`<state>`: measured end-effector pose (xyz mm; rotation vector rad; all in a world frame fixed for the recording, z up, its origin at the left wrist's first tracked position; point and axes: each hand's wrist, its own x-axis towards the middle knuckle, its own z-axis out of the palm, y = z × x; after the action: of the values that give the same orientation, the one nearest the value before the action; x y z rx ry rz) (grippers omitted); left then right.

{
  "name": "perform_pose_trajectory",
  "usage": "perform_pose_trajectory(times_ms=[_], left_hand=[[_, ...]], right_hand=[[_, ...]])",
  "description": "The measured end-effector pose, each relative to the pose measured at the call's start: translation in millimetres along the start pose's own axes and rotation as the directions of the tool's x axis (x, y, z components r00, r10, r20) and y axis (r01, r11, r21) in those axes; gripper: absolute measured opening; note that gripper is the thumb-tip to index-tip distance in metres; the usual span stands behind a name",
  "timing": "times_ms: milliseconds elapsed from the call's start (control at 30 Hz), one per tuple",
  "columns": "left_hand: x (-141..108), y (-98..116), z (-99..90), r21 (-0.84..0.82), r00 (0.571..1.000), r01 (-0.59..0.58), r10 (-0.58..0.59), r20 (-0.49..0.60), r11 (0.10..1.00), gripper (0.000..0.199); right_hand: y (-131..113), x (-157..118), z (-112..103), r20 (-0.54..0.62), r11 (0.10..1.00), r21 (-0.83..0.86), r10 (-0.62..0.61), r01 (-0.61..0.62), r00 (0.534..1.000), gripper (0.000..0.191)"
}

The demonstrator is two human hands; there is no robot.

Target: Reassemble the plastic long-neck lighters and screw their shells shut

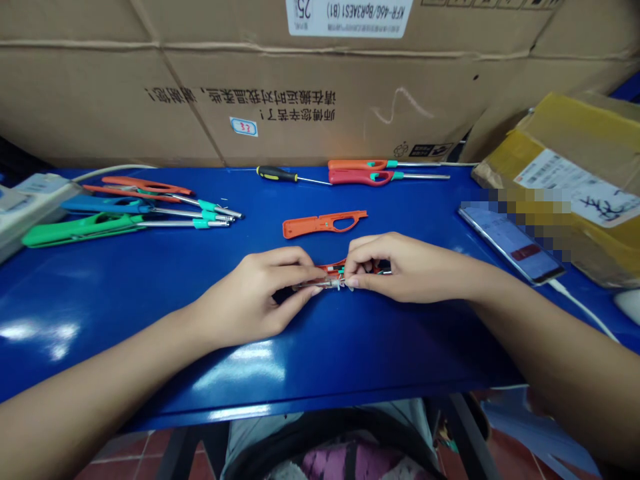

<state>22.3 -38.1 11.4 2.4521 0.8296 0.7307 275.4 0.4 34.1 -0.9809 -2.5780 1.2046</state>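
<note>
An opened orange lighter lies on the blue table between my hands, its inner parts showing and partly covered by my fingers. My left hand pinches a slim clear fuel tank just in front of the orange casing. At the tank's right end, my right hand has its thumb and fingers closed together on the small parts there; exactly what they grip is hidden. Behind the hands rests the loose orange casing half, inner side up.
Orange and red lighters and a screwdriver lie at the back. Blue, green and orange-red lighters are at left. A phone and taped box sit at right. A large carton stands behind.
</note>
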Motion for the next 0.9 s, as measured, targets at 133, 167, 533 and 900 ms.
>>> perform_pose_trajectory(times_ms=[133,167,533,900], left_hand=[[0.7,-0.5,0.1,0.005,1.000,-0.018,0.018,0.000,1.000,0.025],[0.9,-0.5,0.0,0.008,1.000,-0.027,0.027,-0.002,1.000,0.025],[1.8,2.9,-1.2,0.121,0.983,-0.136,0.149,-0.104,0.983,0.026],[2.9,2.4,0.7,0.132,0.982,-0.134,0.149,-0.114,0.982,0.026]], right_hand=[[-1.5,0.0,0.3,-0.002,1.000,-0.003,0.012,-0.012,1.000,0.013],[-1.9,0.0,0.4,-0.002,1.000,-0.004,0.014,-0.014,1.000,0.013],[-4.6,3.1,-0.5,-0.120,0.999,0.012,0.047,-0.046,0.992,0.038],[-0.1,5.8,6.1,-0.145,1.000,0.025,0.011,-0.008,0.989,0.030]])
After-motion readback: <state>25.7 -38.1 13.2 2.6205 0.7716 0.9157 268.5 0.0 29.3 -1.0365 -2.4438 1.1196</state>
